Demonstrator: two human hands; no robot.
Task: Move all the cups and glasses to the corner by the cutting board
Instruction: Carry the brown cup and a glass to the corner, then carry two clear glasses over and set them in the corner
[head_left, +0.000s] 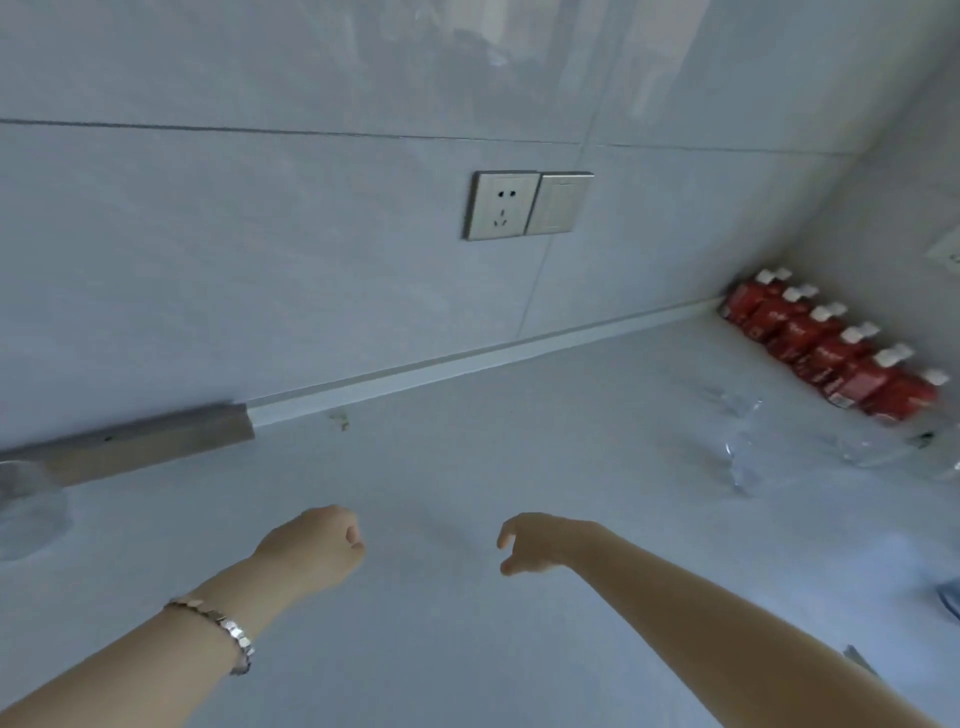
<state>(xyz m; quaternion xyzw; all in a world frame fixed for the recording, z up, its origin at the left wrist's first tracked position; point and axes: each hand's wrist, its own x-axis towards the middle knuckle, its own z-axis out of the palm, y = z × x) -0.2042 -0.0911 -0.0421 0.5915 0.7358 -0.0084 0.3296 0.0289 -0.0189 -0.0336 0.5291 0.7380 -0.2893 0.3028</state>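
My left hand hovers over the pale countertop with its fingers curled into a loose fist, holding nothing. My right hand hangs beside it, fingers bent downward and apart, empty. Clear glasses stand blurred at the right side of the counter, well away from both hands, and another clear glass sits further right. A transparent glass shows at the far left edge. No cutting board is in view.
A row of red bottles with white caps lines the right wall in the corner. A wall socket and switch sit on the tiled backsplash. A metal strip runs along the counter's back edge at left.
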